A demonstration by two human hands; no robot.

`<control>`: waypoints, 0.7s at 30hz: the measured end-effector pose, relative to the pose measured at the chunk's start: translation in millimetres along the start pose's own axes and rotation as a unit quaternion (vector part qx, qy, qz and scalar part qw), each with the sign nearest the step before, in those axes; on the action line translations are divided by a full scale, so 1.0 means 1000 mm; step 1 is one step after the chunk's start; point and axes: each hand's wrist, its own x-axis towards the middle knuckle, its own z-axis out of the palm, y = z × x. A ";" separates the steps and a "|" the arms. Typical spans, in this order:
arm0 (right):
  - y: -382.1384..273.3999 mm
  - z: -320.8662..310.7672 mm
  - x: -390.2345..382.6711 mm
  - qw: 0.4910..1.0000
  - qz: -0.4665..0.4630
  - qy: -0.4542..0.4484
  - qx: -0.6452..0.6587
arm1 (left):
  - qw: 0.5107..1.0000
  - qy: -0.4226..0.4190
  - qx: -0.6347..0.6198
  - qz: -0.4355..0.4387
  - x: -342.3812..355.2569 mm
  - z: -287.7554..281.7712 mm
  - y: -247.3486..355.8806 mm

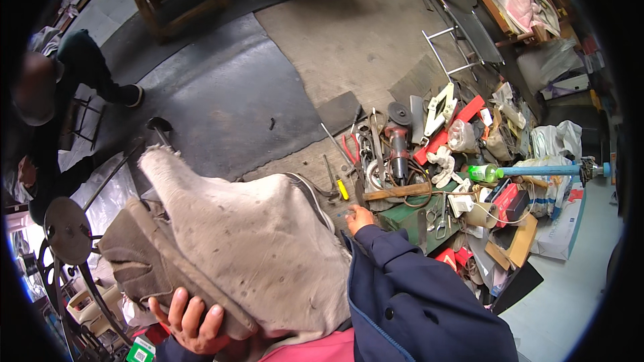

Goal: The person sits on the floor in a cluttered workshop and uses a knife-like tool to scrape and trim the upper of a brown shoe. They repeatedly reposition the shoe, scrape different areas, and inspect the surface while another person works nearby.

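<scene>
— Where's the work shoe?

— Cupped in your left hand, fingers curled under the sole. Your right hand reaches past it towards the yellow screwdriver; its fingers are hidden, I can't tell their state. Keep the sole steady.

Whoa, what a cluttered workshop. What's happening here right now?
A person holds a worn grey-brown boot up close, sole side cupped in the left hand. Their right hand, in a dark blue sleeve, reaches toward a heap of tools on the floor, near a yellow-handled screwdriver and a hammer. Another person sits at the left.
</scene>
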 end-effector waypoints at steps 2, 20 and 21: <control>0.012 0.002 -0.003 1.000 0.025 -0.002 -0.009 | 1.000 0.020 0.017 0.002 0.001 0.004 0.000; 0.064 -0.018 0.126 0.977 -0.084 0.133 -0.144 | 0.998 -0.034 -0.022 0.044 0.021 0.010 0.002; 0.067 -0.028 0.148 0.971 -0.057 0.106 -0.206 | 0.997 -0.051 -0.017 0.056 0.019 0.010 0.002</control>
